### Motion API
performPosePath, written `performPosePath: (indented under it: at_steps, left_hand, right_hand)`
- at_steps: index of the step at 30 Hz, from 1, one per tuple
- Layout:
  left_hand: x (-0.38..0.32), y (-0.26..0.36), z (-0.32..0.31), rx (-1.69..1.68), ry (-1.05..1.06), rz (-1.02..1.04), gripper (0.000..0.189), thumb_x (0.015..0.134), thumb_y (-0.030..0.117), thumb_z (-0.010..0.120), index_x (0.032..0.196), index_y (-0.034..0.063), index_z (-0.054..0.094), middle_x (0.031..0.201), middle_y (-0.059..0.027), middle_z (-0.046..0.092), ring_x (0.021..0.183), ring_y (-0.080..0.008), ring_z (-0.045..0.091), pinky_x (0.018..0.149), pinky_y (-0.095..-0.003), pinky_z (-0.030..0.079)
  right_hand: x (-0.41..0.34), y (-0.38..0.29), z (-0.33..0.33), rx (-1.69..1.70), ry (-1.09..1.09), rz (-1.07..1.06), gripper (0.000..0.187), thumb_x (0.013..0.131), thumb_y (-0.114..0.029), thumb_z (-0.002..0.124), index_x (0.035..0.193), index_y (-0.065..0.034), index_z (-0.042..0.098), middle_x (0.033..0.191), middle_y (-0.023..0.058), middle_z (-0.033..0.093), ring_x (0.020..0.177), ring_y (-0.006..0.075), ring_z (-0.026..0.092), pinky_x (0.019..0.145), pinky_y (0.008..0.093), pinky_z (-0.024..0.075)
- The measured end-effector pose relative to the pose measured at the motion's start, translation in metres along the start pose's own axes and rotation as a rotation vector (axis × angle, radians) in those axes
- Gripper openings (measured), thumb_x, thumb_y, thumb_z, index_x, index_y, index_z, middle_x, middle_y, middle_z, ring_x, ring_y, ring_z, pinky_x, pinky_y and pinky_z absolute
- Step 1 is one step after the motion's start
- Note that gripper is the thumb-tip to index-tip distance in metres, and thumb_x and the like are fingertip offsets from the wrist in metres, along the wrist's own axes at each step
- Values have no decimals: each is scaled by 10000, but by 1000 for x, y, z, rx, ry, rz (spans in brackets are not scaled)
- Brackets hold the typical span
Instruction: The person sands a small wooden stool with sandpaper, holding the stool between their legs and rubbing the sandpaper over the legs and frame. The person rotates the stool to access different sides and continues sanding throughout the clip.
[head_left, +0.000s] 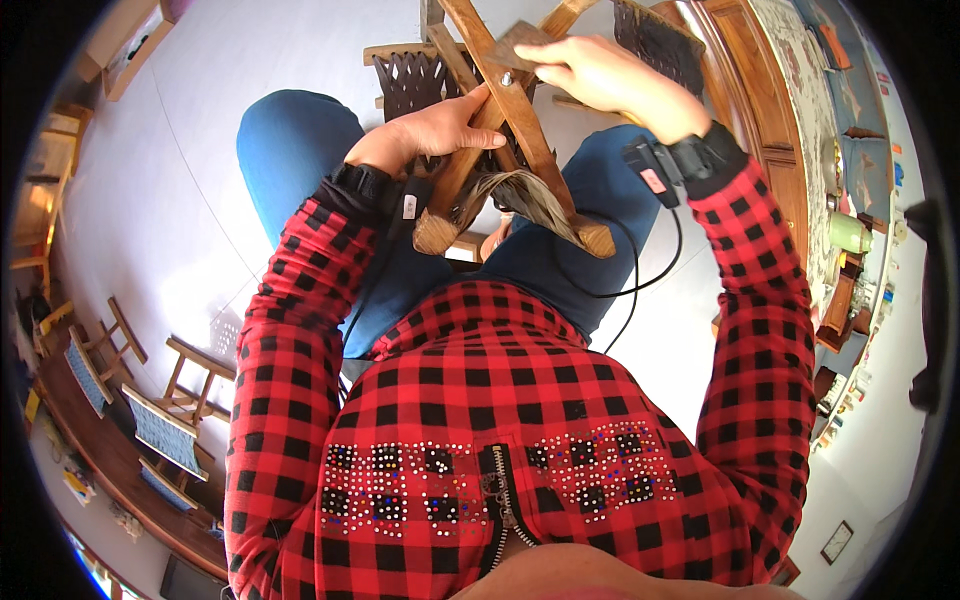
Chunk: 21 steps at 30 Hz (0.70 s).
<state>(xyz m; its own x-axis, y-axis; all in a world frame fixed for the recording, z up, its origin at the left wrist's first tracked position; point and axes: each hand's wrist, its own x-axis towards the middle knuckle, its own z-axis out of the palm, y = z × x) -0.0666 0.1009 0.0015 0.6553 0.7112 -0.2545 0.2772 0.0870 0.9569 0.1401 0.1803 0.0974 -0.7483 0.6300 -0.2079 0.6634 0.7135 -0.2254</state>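
A wooden folding stool (531, 131) with crossed legs stands between my knees, its near end rails towards me. Dark woven strapping (417, 79) shows at its far left, and a grey-brown seat band (525, 191) sags between the near rails. A metal bolt (506, 79) joins the legs where they cross. My left hand (442, 124) grips the stool's leg just below that crossing, the fingers partly hidden behind the wood. In my right hand (592, 71) is a flat brown piece, apparently sandpaper (519, 45), lying against the upper part of a leg.
Black cables (637, 289) hang from my right wrist across my thigh. Several small stools with blue woven seats (161, 427) stand at the left. Along the right are a wooden cabinet (780, 142) and a green container (851, 232). A wooden box (139, 49) is at the upper left.
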Motion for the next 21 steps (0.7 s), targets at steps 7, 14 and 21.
performPosePath:
  at_steps: [7,14,21]
  left_hand:
    - [-12,2,1,24,59,-14,849,813,403,681,1396,-4,219,1260,-185,511,1168,-233,474,989,-319,354]
    - [-11,-10,-5,53,40,-42,791,795,377,708,1351,-6,295,1200,-191,552,1135,-243,507,969,-330,377]
    - [-23,-24,-11,210,55,-102,723,803,244,699,1345,-4,290,1200,-202,542,1135,-269,511,971,-335,384]
  right_hand:
    - [92,-7,24,420,205,134,309,850,-255,565,1091,-63,594,945,192,635,877,340,581,741,387,485]
    - [6,4,37,654,2,84,421,917,-221,552,1330,-175,483,641,6,524,480,74,434,452,252,385]
    - [-66,-18,78,1145,330,402,445,941,-210,521,1376,-207,425,684,-39,451,568,41,437,499,201,392]
